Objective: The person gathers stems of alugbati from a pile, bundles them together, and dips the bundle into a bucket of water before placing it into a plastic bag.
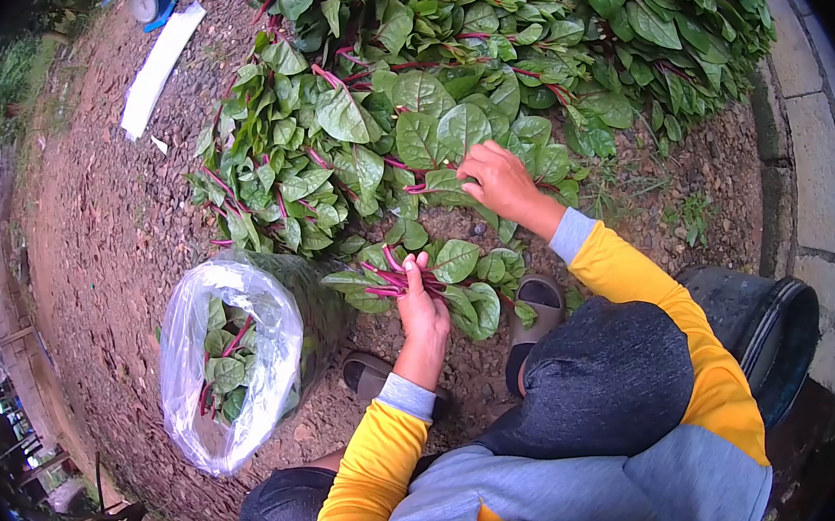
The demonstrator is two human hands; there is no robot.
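My left hand (423, 315) is closed around a bunch of Malabar spinach (464, 276), its purple-red stem ends pointing left and its green leaves spreading right. Just above it, my right hand (500, 182) reaches over the near edge of a large Malabar spinach heap (353, 116). Its fingers are curled and pressed together on a leafy sprig (443, 190); the fingertips are partly hidden. To the left of both hands, a clear plastic bag (285, 298) stands with its mouth open towards me, and several leafy stems (226, 364) lie inside.
A dark bucket (745, 319) lies on its side by my right knee. Concrete blocks (814, 152) edge the ground on the right. A white strip (163, 69) and a blue scale-like object (157, 4) are at upper left. My sandalled feet stand on gravelly soil (95, 251).
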